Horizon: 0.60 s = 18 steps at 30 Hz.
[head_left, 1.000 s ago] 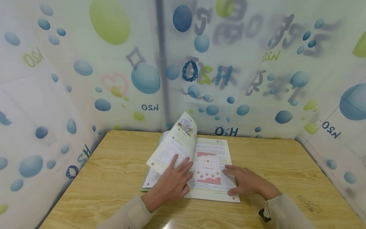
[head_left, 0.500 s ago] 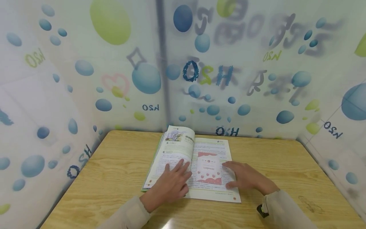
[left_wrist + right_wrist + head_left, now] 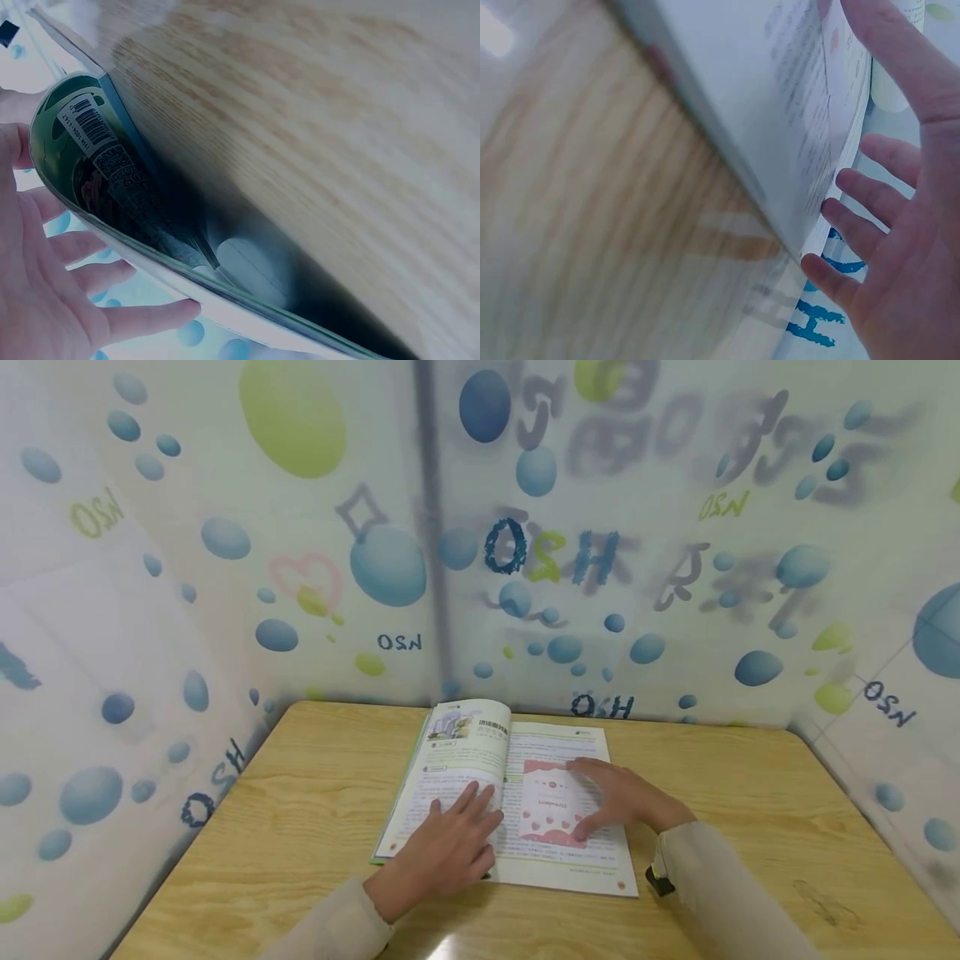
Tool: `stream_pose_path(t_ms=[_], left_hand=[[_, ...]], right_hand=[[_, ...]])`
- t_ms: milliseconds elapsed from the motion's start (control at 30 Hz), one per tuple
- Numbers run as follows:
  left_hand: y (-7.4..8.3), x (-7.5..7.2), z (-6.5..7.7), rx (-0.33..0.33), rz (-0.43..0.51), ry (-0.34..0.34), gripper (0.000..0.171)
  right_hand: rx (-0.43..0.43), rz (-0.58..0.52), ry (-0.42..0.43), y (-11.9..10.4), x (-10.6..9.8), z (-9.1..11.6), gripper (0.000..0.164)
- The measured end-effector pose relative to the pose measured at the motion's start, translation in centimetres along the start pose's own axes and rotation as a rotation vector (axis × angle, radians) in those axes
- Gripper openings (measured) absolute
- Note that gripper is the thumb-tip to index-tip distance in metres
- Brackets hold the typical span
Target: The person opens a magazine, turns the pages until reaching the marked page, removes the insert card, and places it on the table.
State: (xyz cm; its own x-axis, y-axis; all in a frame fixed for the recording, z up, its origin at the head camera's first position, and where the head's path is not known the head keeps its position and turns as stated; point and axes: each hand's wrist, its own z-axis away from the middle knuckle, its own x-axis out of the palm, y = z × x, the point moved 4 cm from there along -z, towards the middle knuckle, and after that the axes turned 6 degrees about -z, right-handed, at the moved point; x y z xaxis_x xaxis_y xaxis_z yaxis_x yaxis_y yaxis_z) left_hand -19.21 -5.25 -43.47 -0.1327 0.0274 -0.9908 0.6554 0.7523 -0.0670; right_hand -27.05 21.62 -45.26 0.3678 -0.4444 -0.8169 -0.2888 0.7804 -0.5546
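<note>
An open book (image 3: 420, 810) lies on the table, its left page (image 3: 468, 760) curving up toward the spine. My left hand (image 3: 446, 843) rests on that page's lower part, fingers straight and spread. In the left wrist view, the hand's fingers (image 3: 79, 244) lie along the book, whose green cover (image 3: 64, 154) bends up with a barcode label inside the curve. On the right page sits a flat white and pink card with printed strawberries (image 3: 551, 802). My right hand (image 3: 626, 797) reaches over its right side, thumb near the lower right corner and forefinger near the upper right.
The light wooden table (image 3: 315, 793) extends around the book on all sides. A pale curtain (image 3: 645, 527) printed with blue and green drops and mirrored letters stands behind and to both sides. A dark wristband (image 3: 660, 881) shows at the right cuff.
A lifted page has fallen flat to the left under my left hand. My right hand has moved left from the book's edge onto the card's right side.
</note>
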Motion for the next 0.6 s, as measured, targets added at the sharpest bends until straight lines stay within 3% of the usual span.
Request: stream_pose_path(t_ms=[233,600], left_hand=[[-0.01,0.14,0.07,0.014,0.002,0.026,0.041],[-0.04,0.11,0.05,0.008,0.001,0.004,0.041]], right_hand=[[-0.015,0.002,-0.032,-0.91,0.15,-0.37,0.109],[0.013,0.043,0.004,-0.60,0.03,-0.71,0.103]])
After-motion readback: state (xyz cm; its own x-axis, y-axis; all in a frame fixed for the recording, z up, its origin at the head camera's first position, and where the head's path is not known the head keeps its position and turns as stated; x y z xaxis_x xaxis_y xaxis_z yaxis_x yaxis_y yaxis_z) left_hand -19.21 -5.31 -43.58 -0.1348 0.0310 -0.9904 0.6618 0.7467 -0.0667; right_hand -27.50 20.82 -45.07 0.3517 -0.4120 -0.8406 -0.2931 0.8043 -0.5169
